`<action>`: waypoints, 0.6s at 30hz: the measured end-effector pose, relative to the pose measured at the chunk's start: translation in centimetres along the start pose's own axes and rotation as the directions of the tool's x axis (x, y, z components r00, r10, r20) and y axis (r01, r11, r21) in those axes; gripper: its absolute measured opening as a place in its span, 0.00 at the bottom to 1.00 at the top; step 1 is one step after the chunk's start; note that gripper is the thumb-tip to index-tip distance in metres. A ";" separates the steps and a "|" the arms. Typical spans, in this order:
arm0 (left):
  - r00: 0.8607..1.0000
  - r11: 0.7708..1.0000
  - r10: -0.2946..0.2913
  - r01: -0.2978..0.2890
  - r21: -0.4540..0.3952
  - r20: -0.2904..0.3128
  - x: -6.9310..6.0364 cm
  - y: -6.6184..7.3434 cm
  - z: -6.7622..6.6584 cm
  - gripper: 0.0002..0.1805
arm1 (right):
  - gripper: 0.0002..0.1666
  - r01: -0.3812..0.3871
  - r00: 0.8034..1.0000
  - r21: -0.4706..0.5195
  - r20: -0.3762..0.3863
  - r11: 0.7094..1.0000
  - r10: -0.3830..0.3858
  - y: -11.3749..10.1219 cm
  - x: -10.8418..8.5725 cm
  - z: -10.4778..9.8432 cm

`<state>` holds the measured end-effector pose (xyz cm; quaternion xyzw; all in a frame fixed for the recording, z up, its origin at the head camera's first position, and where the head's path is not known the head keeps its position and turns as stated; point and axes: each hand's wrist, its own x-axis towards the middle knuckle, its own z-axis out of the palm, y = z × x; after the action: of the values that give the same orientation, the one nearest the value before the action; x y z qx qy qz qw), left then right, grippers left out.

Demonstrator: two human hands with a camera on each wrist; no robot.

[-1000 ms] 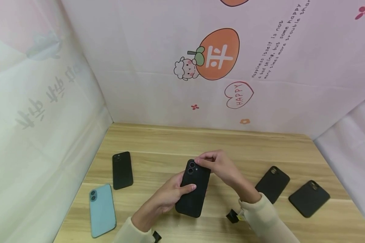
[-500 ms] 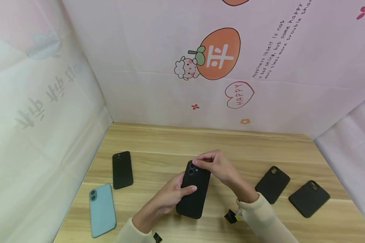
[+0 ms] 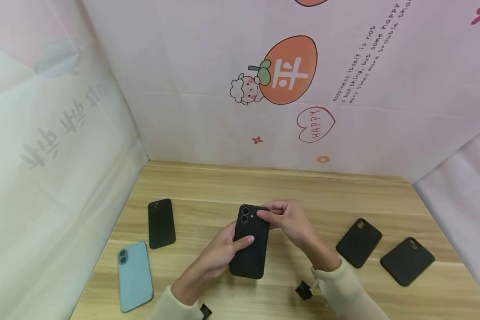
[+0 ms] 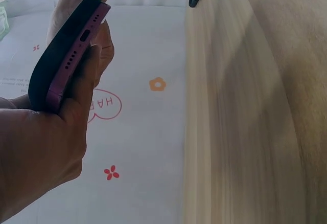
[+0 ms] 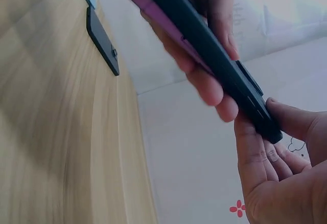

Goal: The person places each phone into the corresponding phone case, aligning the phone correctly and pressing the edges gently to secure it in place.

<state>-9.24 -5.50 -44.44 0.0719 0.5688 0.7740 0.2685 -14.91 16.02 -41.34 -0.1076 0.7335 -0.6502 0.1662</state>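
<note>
A black phone case (image 3: 249,258) lies against the back of a pink-purple phone (image 4: 71,63), raised above the table. My left hand (image 3: 219,252) grips both from the left, thumb across the case back and fingers beneath the phone. At the upper right corner, beside the two camera rings, my right hand (image 3: 291,222) pinches the case with thumb and fingers. In the left wrist view the phone's port end shows outside the case. In the right wrist view the camera end sits in the case, while the pink phone edge (image 5: 153,14) stands out toward the other end.
At the left lie a black phone (image 3: 162,223) and a light blue phone (image 3: 135,276). Two more black phone cases, one nearer (image 3: 359,243) and another (image 3: 408,261), lie at the right. A printed cloth wall (image 3: 208,111) rises behind the wooden table (image 3: 200,186).
The case and phone have shifted slightly up and left in the head view. My right thumb has moved from the camera rings to the upper right corner.
</note>
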 end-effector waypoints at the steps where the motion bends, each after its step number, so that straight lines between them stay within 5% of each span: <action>1: 1.000 1.000 -0.002 0.002 -0.004 0.000 0.0 -0.1 0.0 0.24 | 0.16 0.002 1.000 -0.001 -0.003 1.000 -0.002 0.0 0.0 0.0; 9: 1.000 1.000 -0.004 0.004 0.018 -0.003 0.0 0.1 -0.3 0.24 | 0.14 0.024 1.000 -0.031 -0.015 0.999 -0.024 -0.3 -0.4 0.0; 18: 0.981 0.988 0.108 -0.089 0.123 -0.158 0.0 0.1 -0.9 0.17 | 0.15 0.016 0.999 -0.059 -0.038 0.998 -0.018 -0.3 -0.8 -0.3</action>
<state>-9.64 -6.31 -44.71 0.0512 0.6284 0.7557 0.1773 -14.32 16.59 -40.94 -0.1061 0.7544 -0.6317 0.1434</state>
